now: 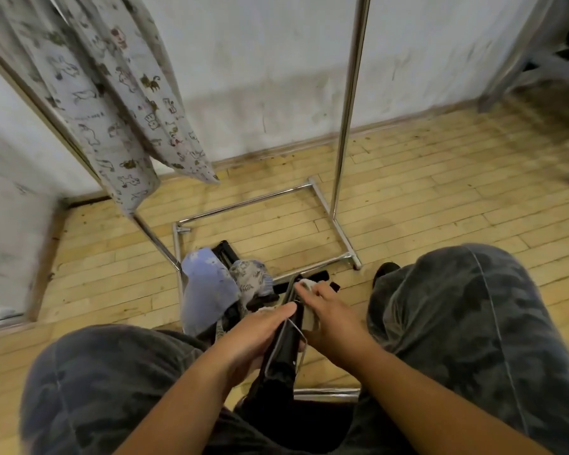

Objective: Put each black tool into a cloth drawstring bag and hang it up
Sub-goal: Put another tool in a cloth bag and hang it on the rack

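Knees frame the view, and between them the left hand point(260, 336) wraps its fingers along the side of a long black tool point(284, 351), which points away from the person, just above the floor point(440, 192). The right hand point(330, 318) grips the pale cloth bag point(309, 318) bunched at the tool's far end. A grey drawstring point(304, 338) loops over the tool. Just beyond the hands, a blue bag point(207, 290) and a leaf-print bag point(248, 277) lie on the floor among more black tools point(225, 251), against the base of a metal rack point(250, 201). Printed bags point(112, 93) hang at upper left.
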Action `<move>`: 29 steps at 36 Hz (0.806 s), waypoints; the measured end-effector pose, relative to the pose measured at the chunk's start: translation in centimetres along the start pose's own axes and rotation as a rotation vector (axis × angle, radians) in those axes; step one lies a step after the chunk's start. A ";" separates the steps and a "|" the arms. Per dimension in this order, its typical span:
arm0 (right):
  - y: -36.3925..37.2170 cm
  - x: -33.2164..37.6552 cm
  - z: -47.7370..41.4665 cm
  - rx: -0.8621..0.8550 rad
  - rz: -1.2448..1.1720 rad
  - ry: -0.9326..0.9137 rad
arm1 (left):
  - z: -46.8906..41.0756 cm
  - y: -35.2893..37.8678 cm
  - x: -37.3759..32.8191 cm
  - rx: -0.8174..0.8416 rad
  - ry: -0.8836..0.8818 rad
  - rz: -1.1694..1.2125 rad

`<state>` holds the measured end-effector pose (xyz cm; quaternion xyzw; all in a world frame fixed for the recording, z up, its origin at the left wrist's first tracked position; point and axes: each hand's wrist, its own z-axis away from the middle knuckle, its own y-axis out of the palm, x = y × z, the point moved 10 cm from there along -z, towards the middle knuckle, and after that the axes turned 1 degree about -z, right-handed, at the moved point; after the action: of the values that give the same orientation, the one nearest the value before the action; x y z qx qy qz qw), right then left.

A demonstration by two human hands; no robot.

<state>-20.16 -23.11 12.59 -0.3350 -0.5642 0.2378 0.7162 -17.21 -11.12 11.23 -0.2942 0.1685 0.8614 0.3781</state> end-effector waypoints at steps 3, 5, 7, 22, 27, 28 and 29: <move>-0.5 0.4 0.0 -0.029 0.016 0.001 | 0.1 0.9 -0.2 0.043 -0.004 0.039; -0.5 0.4 -0.2 -0.047 0.004 -0.005 | 0.0 1.3 -0.1 0.077 -0.001 0.036; -0.1 0.3 -0.3 -0.033 0.021 -0.022 | -0.2 1.6 0.2 0.113 -0.003 0.014; 0.2 -4.7 -0.6 -0.186 -0.322 0.167 | -2.3 -6.4 0.1 -0.319 0.156 -0.130; -0.6 -4.8 -0.2 -0.184 -0.618 0.232 | -2.9 -8.4 1.4 -0.401 0.135 -0.289; -0.6 -4.7 -0.1 -0.173 -0.659 0.241 | -2.9 -8.5 1.2 -0.411 0.147 -0.319; -0.6 -4.8 0.0 -0.178 -0.693 0.258 | -2.9 -8.3 1.1 -0.409 0.155 -0.340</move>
<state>-21.40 -26.94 9.90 -0.2126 -0.5675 -0.1126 0.7874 -10.48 -6.52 7.69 -0.4536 -0.0322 0.7767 0.4358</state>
